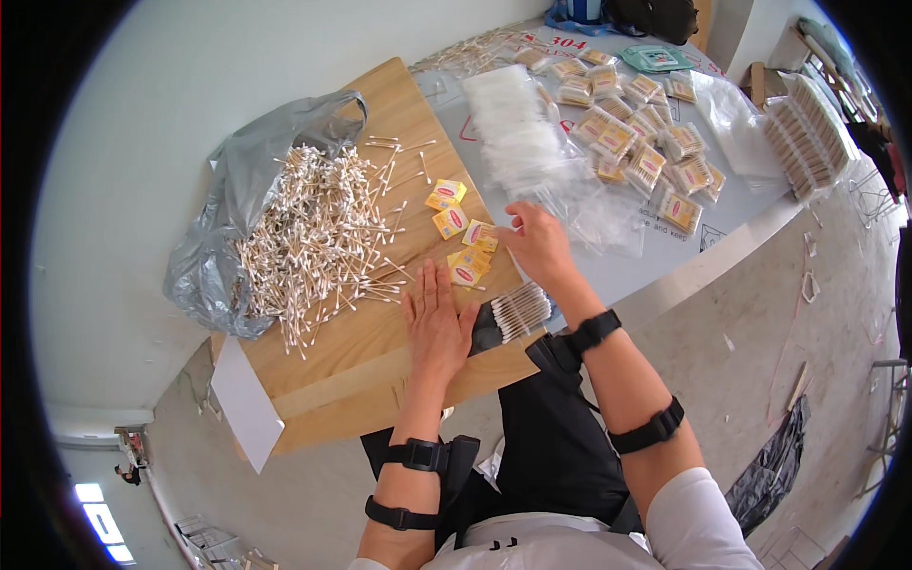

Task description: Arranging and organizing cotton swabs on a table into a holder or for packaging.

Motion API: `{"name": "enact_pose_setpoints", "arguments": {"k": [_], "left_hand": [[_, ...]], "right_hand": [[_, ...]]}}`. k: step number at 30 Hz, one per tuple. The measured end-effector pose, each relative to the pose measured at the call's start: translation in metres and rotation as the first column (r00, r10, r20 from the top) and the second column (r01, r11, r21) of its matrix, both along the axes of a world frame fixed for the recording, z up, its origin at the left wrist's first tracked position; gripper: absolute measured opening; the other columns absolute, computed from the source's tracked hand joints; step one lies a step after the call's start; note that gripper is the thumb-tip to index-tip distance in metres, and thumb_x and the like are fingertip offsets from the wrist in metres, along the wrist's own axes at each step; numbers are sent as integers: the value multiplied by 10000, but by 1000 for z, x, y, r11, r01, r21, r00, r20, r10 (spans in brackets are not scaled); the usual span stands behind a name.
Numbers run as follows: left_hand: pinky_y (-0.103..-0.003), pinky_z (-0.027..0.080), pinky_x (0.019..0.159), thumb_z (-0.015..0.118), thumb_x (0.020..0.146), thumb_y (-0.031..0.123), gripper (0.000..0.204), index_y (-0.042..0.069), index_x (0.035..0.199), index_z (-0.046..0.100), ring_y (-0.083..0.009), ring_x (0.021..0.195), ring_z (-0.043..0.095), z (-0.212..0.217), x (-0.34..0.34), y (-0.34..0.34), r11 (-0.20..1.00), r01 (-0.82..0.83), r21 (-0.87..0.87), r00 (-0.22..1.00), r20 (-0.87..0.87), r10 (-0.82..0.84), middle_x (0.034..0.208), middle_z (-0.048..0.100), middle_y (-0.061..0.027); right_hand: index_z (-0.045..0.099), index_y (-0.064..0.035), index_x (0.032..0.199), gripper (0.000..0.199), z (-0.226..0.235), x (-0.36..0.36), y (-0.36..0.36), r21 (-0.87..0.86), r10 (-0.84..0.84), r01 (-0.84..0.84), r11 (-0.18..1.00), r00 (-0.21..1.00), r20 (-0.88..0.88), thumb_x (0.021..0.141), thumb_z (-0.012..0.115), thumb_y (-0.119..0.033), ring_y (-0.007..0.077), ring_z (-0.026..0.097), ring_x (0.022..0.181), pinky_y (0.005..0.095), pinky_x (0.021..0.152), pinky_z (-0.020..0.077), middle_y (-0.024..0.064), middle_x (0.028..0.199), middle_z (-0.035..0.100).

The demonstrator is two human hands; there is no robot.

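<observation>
My left hand lies flat on the wooden tabletop with its fingers stretched out, beside small yellow cards. To its right my right hand hovers bent, thumb and forefinger apart, its thumb close to another yellow card; I see nothing held in it. More yellow cards lie just beyond. A row of cotton swabs rests on a dark piece at the table's near edge, below my right hand. Left of my hands, a large heap of loose cotton swabs spills from a grey plastic bag.
Packed bags of swabs cover the grey board at right. Near them lie clear plastic sleeves, a green packet and a big stack of swab bundles. A white sheet overhangs the table's left corner.
</observation>
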State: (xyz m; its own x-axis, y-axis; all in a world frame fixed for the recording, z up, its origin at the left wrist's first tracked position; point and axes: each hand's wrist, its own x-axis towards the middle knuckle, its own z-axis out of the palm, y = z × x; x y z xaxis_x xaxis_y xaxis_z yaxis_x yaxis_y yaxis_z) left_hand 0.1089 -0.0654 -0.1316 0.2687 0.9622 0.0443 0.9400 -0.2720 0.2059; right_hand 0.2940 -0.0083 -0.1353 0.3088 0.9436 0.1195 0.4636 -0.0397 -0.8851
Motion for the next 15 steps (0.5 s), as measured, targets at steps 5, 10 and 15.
{"name": "enact_pose_setpoints", "arguments": {"k": [5, 10, 15], "left_hand": [[-485, 114, 1139, 524, 912, 354, 684, 33, 1451, 252, -272, 1424, 157, -4, -19, 9, 1000, -5, 1, 1000, -28, 5, 1527, 214, -134], [-495, 129, 1132, 558, 892, 328, 679, 55, 1446, 276, -292, 1418, 167, -5, -47, 33, 986, -157, 50, 986, -42, 159, 1514, 238, -142], [-491, 241, 1082, 613, 863, 208, 546, 56, 1349, 416, -334, 1341, 311, 4, -43, 31, 936, -205, 286, 976, 126, 176, 1402, 397, -161]], "right_hand": [[613, 4, 918, 274, -15, -12, 15, 37, 74, -80, 996, 988, 137, 699, 717, -124, 271, 623, 764, 361, 679, 490, 139, 843, 641], [625, 4, 761, 144, -3, -10, 12, 29, 0, 0, 1000, 1000, 12, 713, 707, -103, 300, 622, 693, 374, 614, 480, 163, 709, 626], [649, 33, 719, 103, 11, -8, -4, -34, 18, -36, 999, 909, -416, 735, 701, -54, 139, 545, 508, 283, 479, 421, 95, 576, 591]]}}
